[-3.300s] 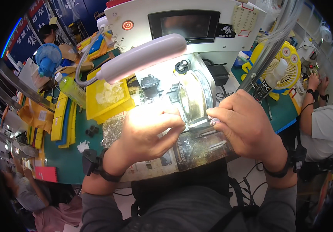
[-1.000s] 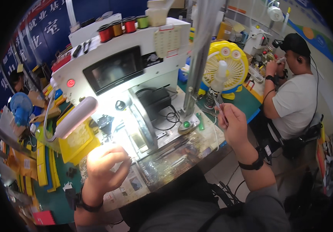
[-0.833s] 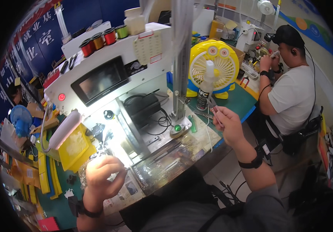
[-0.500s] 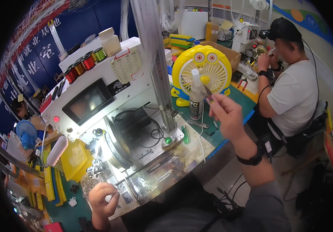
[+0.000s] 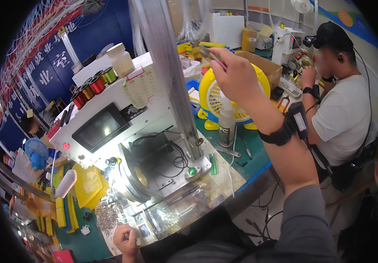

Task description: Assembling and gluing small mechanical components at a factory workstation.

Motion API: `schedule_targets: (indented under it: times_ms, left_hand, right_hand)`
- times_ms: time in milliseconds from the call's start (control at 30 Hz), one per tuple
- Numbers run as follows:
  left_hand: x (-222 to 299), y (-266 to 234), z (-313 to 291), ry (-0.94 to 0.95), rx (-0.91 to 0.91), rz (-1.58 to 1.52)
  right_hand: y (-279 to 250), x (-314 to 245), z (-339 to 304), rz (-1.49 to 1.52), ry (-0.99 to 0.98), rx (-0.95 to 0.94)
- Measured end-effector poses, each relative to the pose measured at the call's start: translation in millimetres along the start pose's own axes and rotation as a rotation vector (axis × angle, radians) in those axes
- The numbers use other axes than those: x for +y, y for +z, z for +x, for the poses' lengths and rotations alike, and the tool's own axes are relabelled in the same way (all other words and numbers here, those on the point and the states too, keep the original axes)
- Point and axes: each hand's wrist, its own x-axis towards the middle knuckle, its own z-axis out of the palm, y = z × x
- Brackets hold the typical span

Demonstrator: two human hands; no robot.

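Observation:
My right hand (image 5: 238, 78) is raised in front of the yellow fan (image 5: 210, 81), closed on slim metal tweezers (image 5: 218, 60) that point up and to the left. Below that hand a clear spray bottle (image 5: 226, 126) stands on the green mat. At the front edge of the bench, my left hand (image 5: 126, 239) is low with its fingers curled in; whatever they may hold is hidden. Just beyond it lies crumpled foil (image 5: 108, 215). The white machine (image 5: 110, 151), with a dark screen and a large brightly lit wheel (image 5: 132, 175), stands between my hands.
Thread spools (image 5: 96, 84) and a white jar (image 5: 121, 60) sit atop the machine. A metal post (image 5: 164, 74) rises beside it. Yellow trays (image 5: 88, 184) lie at left. A metal tool (image 5: 228, 151) and a white cable (image 5: 232, 175) lie at right. A co-worker (image 5: 340, 105) sits at far right.
My right hand has moved up and away from me with the tweezers, from beside the bottle to in front of the fan. My left hand has dropped slightly nearer the lower edge.

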Motion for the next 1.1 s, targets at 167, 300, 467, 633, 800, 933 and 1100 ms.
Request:
schedule_targets:
  times_ms: [167,300,467,633,800,933,1100]
  left_hand:
    - [0,2,3,-0.001,-0.005,0.012]
    - [6,4,7,-0.021,-0.027,0.004]
    - [5,3,8,-0.026,-0.088,-0.010]
    - [2,1,5,-0.039,-0.064,-0.034]
    - [-1,2,7,-0.040,-0.056,-0.047]
    - [1,1,7,-0.070,-0.040,-0.038]
    - [-3,-2,8,-0.025,-0.079,-0.008]
  right_hand:
    - [-13,-17,-18,0.028,0.073,-0.086]
    - [2,-10,-12,-0.106,-0.155,-0.053]
    - [30,3,10,-0.234,-0.164,-0.184]
    - [65,1,40,-0.384,-0.098,-0.465]
    - [69,-1,49,-0.498,-0.040,-0.648]
    - [79,10,50,-0.502,-0.035,-0.669]
    - [85,4,70,-0.499,-0.017,-0.682]
